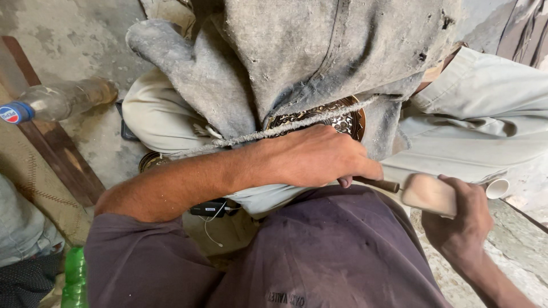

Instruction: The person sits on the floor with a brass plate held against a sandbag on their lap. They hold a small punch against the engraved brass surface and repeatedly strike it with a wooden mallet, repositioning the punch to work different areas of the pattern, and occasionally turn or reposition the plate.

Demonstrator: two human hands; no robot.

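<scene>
Gripping a thin wooden-handled chisel [377, 183], the left hand [319, 157] rests by the engraved round metal plate [342, 118] under coarse grey felt [297, 57]; right hand [459, 219] clasps a smooth wooden mallet [431, 195].

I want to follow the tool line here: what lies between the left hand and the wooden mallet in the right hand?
In the head view, a thin dark tool shaft runs from the left hand to the wooden mallet, held in the right hand.
</scene>
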